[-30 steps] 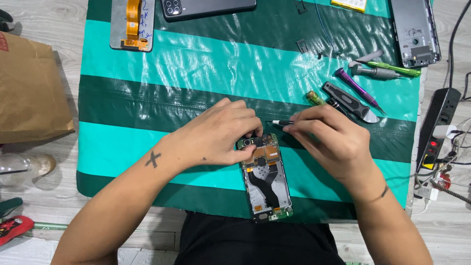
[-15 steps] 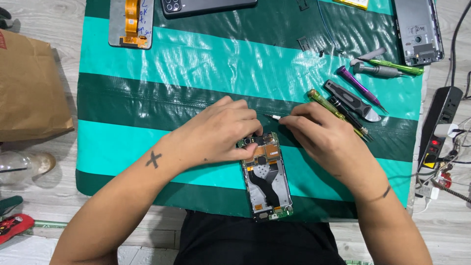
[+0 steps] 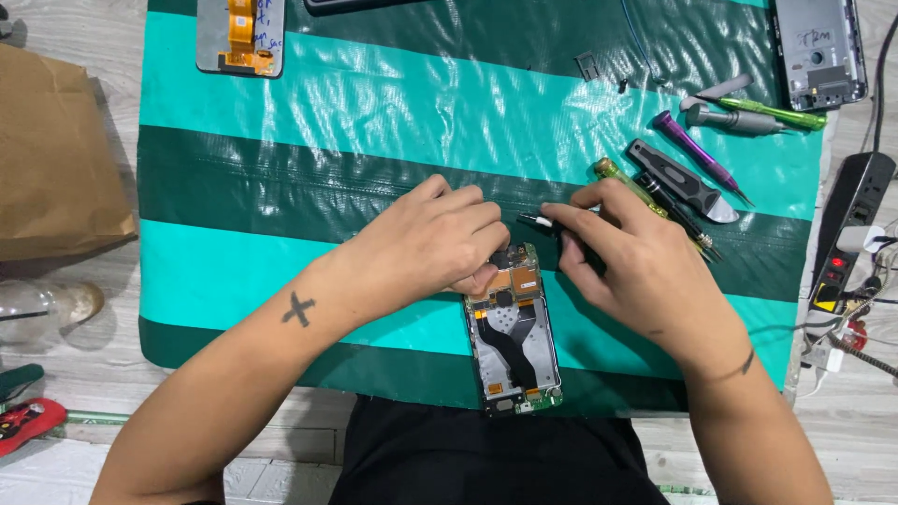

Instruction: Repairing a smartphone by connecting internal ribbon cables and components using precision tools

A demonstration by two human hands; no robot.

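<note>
An opened phone (image 3: 513,337) with its back off lies on a green striped mat (image 3: 327,112), showing its boards and a black flex cable. My left hand (image 3: 430,245) rests over the phone's top end, fingers curled onto its upper left corner. My right hand (image 3: 631,257) grips a thin black tool with a white tip (image 3: 535,222), held level just above the phone's top edge. The tool's tip points left toward my left hand's fingers.
Several screwdrivers and pry tools (image 3: 692,178) lie right of my right hand. A phone back frame (image 3: 821,51) sits top right, a screen part with orange flex (image 3: 241,36) top left. A brown paper bag (image 3: 56,159) is left, a power strip (image 3: 847,234) right.
The view has shifted slightly. My right hand has turned the tool a little at the phone's top edge; my left hand keeps its hold on the phone.
</note>
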